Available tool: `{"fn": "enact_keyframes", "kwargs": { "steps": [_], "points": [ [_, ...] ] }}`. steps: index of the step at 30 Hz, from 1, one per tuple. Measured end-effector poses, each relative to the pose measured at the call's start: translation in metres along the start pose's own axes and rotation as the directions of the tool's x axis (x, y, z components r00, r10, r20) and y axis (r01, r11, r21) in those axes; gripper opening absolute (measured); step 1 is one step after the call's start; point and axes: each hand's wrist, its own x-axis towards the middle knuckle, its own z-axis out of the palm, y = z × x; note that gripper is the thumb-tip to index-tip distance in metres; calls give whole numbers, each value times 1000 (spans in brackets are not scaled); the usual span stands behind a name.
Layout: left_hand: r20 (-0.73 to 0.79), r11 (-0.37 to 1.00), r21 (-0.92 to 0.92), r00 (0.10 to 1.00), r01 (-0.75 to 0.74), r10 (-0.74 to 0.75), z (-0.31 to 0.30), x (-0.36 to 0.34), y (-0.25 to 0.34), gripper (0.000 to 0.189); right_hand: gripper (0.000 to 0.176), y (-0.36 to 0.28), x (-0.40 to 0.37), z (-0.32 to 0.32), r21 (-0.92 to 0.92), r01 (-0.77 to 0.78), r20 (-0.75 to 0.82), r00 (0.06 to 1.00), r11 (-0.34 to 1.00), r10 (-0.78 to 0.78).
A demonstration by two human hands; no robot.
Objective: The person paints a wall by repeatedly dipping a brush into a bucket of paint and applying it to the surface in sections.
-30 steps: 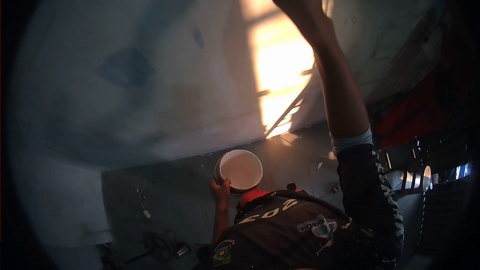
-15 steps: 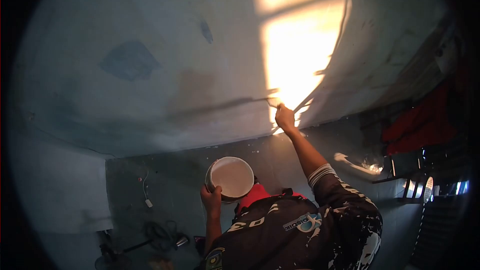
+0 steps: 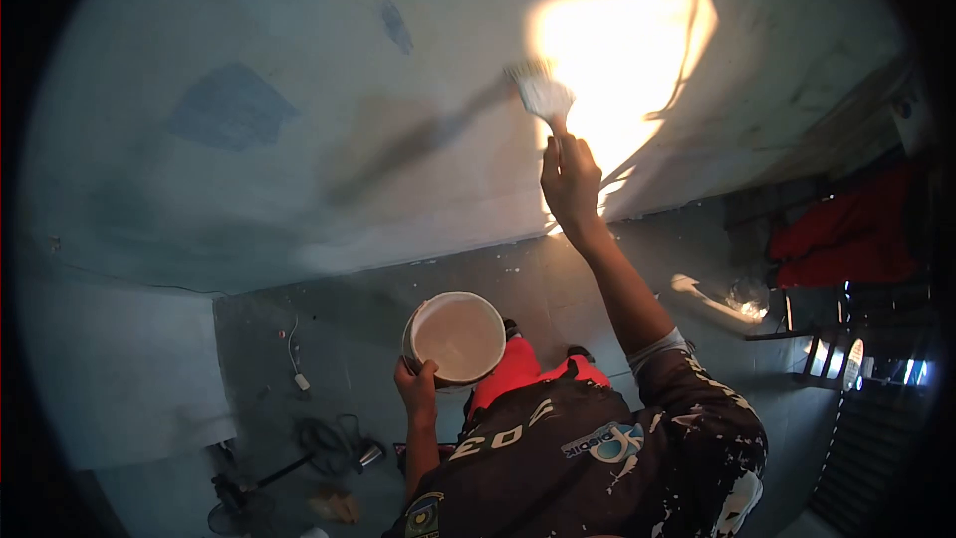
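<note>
Raised higher, right hand [image 3: 570, 184] grasps brush [image 3: 544, 95] on open wall [image 3: 299, 30]; left hand [image 3: 416, 387] grasps bucket [image 3: 458, 296] rim.

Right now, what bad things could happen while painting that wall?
The open bucket of pale paint is gripped only at its rim by the left hand, so it might tip and spill. The brush in the right hand is raised high against the wall, so paint could drip onto the arm. Cords lying on the floor might catch a foot.
</note>
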Motion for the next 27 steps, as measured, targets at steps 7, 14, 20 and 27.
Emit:
{"fn": "enact_keyframes", "kwargs": {
  "steps": [7,14,20,27],
  "points": [
    [-76,997,68,997,26,-21,0,-6,6,16,39,143,-158,96,-184,-196,201,952,963,232],
    [-93,991,135,996,10,3,-8,-15,9,15,28,174,-177,115,-305,-523,432,669,796,605],
    [-116,992,118,993,41,-27,-14,-18,-10,17,36,66,-69,59,30,-610,254,771,792,584],
    [-80,995,61,994,75,-70,-22,-27,-20,19,41,1,-41,24,276,-247,-10,966,929,259]
  ]
}}
